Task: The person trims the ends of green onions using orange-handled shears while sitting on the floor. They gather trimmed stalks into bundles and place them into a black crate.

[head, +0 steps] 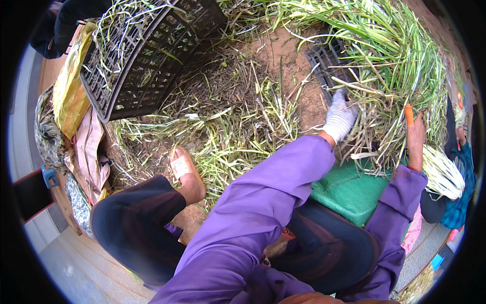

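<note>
My left hand point(341, 116), in a white knit glove, is at the left side of a large heap of green leafy stalks point(395, 72). Its fingertips reach in among dry, straw-coloured stems, so its grip is partly hidden. Bare except for an orange finger cover, my right hand point(415, 133) lies against the right part of the same heap; what its fingers hold is not plain. Under the heap's near end, a green woven sack point(353, 190) covers my thigh. A black plastic crate point(328, 57) shows partly beneath the stalks.
Another black crate point(152, 68), tilted, holds plant scraps at the upper left. Trimmed leaves point(235, 133) litter the earth floor around my sandalled foot point(186, 174). A bundle of pale stalks point(442, 173) lies right of my arm. Another person's hand point(461, 135) shows at far right.
</note>
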Tool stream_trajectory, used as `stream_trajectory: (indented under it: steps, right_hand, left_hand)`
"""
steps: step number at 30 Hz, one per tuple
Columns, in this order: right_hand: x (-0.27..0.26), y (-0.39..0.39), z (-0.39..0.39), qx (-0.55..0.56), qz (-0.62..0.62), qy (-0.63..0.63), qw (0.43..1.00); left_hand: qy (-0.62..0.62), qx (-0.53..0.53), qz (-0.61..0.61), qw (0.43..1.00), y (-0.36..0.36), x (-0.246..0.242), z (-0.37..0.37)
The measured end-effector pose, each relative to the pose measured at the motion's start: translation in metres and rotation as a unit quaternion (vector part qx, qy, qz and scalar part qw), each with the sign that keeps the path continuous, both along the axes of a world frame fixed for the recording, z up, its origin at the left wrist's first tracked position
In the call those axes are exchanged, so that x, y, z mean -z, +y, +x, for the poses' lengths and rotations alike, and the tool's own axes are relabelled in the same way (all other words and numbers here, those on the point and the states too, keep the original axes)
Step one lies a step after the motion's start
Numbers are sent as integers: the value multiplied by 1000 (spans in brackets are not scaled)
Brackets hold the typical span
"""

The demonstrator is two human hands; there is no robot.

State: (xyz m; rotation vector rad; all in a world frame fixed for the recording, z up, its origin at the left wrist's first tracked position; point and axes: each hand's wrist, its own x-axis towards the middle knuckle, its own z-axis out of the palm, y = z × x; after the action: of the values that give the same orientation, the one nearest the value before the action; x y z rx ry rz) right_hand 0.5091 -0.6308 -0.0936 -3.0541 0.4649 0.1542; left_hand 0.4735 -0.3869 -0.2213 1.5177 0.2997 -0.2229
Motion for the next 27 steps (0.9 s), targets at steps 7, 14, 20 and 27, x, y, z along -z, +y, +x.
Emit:
stream_trajectory:
  steps: [7, 14, 20, 27]
  right_hand:
    - [-2, 4, -3, -17, -24, -15, 999]
    - [-1, 3, -3, -1, 21, -14, 1000]
    - [0, 4, -2, 9, 13, -26, 1000]
    - [-1, 7, -3, 5, 16, -29, 999]
  left_hand:
    - [-56, -24, 81, 995, 5, -2, 1]
    - [-77, 50, 179, 979, -8, -29, -7]
    - [-65, 65, 166, 982, -5, -41, -8]
    - [-85, 36, 162, 982, -2, -32, -7]
